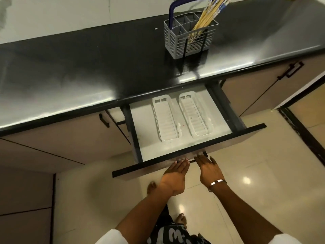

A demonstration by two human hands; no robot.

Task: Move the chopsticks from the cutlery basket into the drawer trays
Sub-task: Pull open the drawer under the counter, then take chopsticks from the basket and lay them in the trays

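Both arms reach forward to the open drawer (pixel 184 152). The left hand (pixel 175 171) and right hand (pixel 209 169) rest straight-fingered at its handle (pixel 204 154). Chopsticks (pixel 209 16) stand in the cutlery basket (pixel 186 39), far on the countertop (pixel 88 67); 2 white trays (pixel 166 118) lie in the drawer.

A glossy black surface (pixel 88 71) carries a grey cutlery basket (pixel 190 41) near its far right. Below it, the open drawer's (pixel 219 131) pale floor holds two white ribbed trays (pixel 166 120) lying side by side, slightly apart.
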